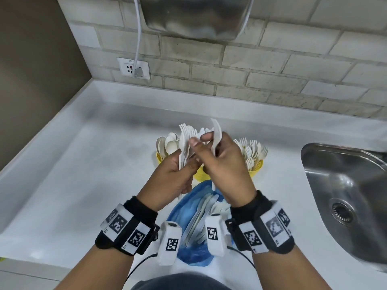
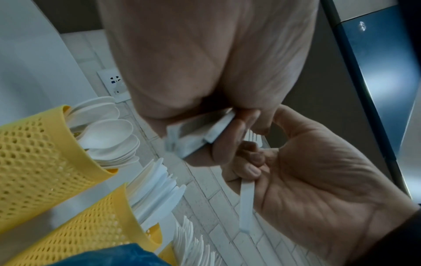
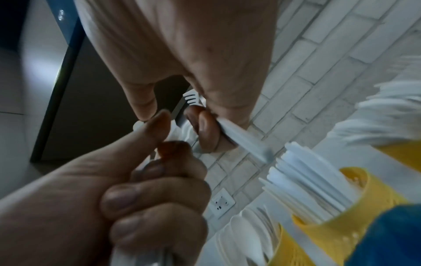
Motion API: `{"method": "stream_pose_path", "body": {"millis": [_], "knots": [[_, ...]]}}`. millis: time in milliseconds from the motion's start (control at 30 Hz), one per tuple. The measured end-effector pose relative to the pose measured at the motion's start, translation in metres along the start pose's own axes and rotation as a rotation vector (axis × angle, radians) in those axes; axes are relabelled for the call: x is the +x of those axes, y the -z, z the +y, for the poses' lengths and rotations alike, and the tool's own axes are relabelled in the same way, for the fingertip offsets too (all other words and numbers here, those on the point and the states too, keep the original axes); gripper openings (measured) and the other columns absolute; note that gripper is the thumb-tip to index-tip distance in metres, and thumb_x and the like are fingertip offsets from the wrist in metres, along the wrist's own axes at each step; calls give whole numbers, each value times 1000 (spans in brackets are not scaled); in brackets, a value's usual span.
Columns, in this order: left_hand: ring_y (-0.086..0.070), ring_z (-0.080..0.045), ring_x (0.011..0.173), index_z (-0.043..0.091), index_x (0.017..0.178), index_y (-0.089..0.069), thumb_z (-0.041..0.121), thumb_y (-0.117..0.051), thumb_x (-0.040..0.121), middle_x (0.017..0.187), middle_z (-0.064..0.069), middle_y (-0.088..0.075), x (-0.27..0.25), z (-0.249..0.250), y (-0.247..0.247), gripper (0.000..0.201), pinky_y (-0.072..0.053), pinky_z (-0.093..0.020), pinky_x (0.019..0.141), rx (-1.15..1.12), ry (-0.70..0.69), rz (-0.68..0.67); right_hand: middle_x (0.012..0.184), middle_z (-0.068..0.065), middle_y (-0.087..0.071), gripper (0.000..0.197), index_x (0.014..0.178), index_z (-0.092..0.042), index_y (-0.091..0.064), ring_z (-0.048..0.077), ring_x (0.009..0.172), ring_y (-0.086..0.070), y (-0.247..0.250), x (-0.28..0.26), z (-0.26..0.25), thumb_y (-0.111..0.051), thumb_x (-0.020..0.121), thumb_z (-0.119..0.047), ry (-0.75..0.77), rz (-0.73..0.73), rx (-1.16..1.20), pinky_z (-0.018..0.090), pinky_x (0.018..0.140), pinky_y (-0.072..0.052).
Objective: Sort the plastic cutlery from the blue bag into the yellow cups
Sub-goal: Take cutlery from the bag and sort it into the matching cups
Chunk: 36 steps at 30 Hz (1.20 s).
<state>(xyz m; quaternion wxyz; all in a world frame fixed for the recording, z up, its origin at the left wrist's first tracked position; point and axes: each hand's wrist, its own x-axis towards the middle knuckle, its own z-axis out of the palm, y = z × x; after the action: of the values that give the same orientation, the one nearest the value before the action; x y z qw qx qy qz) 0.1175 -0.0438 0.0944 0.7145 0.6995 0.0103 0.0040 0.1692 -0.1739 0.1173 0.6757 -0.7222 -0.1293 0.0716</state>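
My left hand (image 1: 184,158) grips a bundle of white plastic forks (image 1: 185,136), tines up, above the cups. My right hand (image 1: 213,143) pinches a single white knife (image 1: 216,130) beside that bundle, the two hands touching. In the left wrist view the bundle's handles (image 2: 198,133) lie under the left palm. The knife's handle (image 3: 246,142) sticks out from the right fingers. Behind the hands stand three yellow mesh cups: spoons (image 1: 168,143) on the left, knives (image 1: 199,174) in the middle, forks (image 1: 254,155) on the right. The blue bag (image 1: 188,210) lies below my wrists with more cutlery inside.
A steel sink (image 1: 345,195) is set into the white counter (image 1: 83,174) at the right. A brick wall with a socket (image 1: 134,69) runs along the back. A metal appliance (image 1: 194,15) hangs above.
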Motion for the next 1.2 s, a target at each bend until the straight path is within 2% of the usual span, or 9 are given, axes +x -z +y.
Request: {"method": "stream_pose_path", "body": {"millis": [100,233,400,500,567,700,867,1000,1200], "knots": [[-36,-11,46,44,79,-66,15,-49,107,52,10,-42,-1,1,1,44,-36,-30,52,46,-5,29,88,24,-70,43,95,-21,-65,40,77,-69,-8,-2,6,-77,74,-57,-15,-26,-18,55,74,-60],[-38,-11,48,19,121,-63,21,-55,105,54,10,-47,1,0,4,18,-36,-31,50,96,-14,31,78,13,-75,22,88,-21,-70,30,75,-72,-7,3,6,-76,81,-41,-29,-34,49,56,81,-60],[-37,-12,45,30,103,-57,30,-59,99,56,9,-45,0,0,4,4,-35,-31,47,52,-45,13,78,12,-75,21,87,-20,-71,35,74,-71,-12,4,3,-74,80,-40,-38,45,142,60,82,-60],[-32,-10,43,13,130,-52,39,-58,95,57,11,-42,0,2,2,45,-30,-27,45,-1,-33,-8,76,6,-72,16,88,-17,-70,26,70,-67,-15,3,3,-70,84,-33,-51,105,216,55,79,-57],[-30,-9,42,16,137,-50,39,-56,96,56,11,-42,0,3,2,48,-28,-24,44,0,-36,-15,73,2,-70,15,85,-25,-71,22,71,-65,-18,2,5,-71,82,-40,-44,127,214,53,76,-57],[-29,-10,43,28,131,-53,40,-53,101,57,11,-41,0,0,5,33,-28,-24,43,31,-32,11,61,-9,-59,14,96,-11,-66,7,55,-55,-18,3,8,-66,97,-25,-29,156,293,26,57,-46],[-33,-10,43,31,129,-54,34,-48,108,55,12,-42,2,-2,5,23,-31,-24,42,130,-39,72,82,3,-73,37,101,-14,-68,21,79,-70,-17,5,11,-75,80,-44,-6,45,171,48,77,-59],[-52,6,48,24,126,-53,29,-51,107,59,28,-55,3,-2,3,20,-38,-8,47,233,-93,114,85,9,-76,25,95,-17,-73,34,85,-74,-15,6,13,-70,84,-40,-4,97,114,62,84,-58],[-50,2,56,25,102,-52,38,-55,101,68,21,-51,-1,-1,1,14,-42,-14,54,189,-149,138,51,0,-42,38,86,10,-54,16,47,-38,-11,10,7,-63,92,-26,-38,215,277,35,54,-34]]}}
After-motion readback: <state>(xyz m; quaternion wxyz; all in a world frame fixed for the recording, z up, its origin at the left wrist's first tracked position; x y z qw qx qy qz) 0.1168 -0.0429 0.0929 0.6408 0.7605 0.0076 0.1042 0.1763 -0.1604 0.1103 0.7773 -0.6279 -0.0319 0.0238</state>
